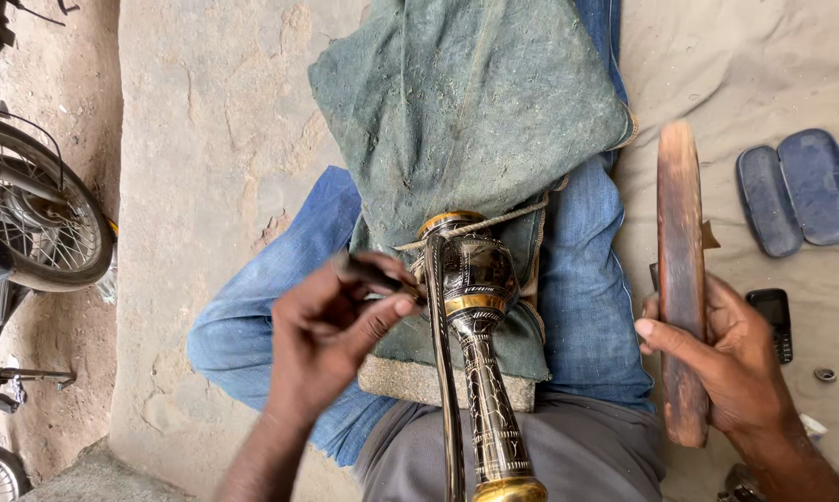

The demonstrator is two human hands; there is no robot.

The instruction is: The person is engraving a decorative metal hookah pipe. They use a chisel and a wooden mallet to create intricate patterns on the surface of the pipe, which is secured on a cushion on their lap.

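A black and brass engraved metal vessel with a long stem (478, 325) lies along my lap on a dusty green cloth (466, 112), held by a cord across its top. My left hand (331, 325) grips a small dark chisel-like tool (373, 275) with its tip against the left side of the vessel's bulb. To the right, my right hand (726, 358) holds a long flat wooden stick (682, 270) upright, apart from the vessel.
I sit cross-legged in blue jeans (271, 307) on a stone ledge (206, 139). A blue open spectacle case (799, 191), a small black phone (773, 321) and a metal ring (824, 375) lie on the cloth at right. A motorcycle wheel (33, 214) stands at left.
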